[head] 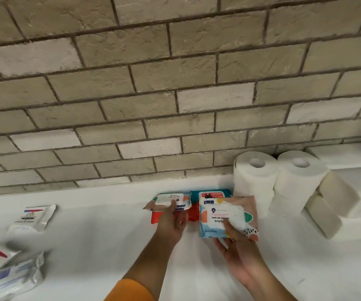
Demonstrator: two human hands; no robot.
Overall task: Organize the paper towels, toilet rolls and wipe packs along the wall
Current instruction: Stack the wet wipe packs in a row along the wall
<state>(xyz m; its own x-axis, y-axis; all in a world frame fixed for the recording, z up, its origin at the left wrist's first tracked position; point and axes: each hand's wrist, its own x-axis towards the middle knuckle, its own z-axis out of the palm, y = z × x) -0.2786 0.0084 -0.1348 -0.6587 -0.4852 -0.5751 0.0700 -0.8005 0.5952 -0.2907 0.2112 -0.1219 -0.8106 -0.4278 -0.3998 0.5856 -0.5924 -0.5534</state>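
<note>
A: Views?
B: One. Head cam, wide-angle, worn by the person.
A: Facing?
B: Forward and down onto the white surface (pixel 101 246), roughly square to the brick wall (pixel 175 83) behind it. Wall fills the upper two thirds; surface takes the bottom third.
A: How near?
B: Close. Forearms cut the bottom edge of frame. Left grip (pixel 172 222) and right grip (pixel 238 255) sit low centre, near the surface's back edge where it meets the wall.
A: Lens?
B: Mortar lines bow toward the sides. Left end of the surface is blurred.
</note>
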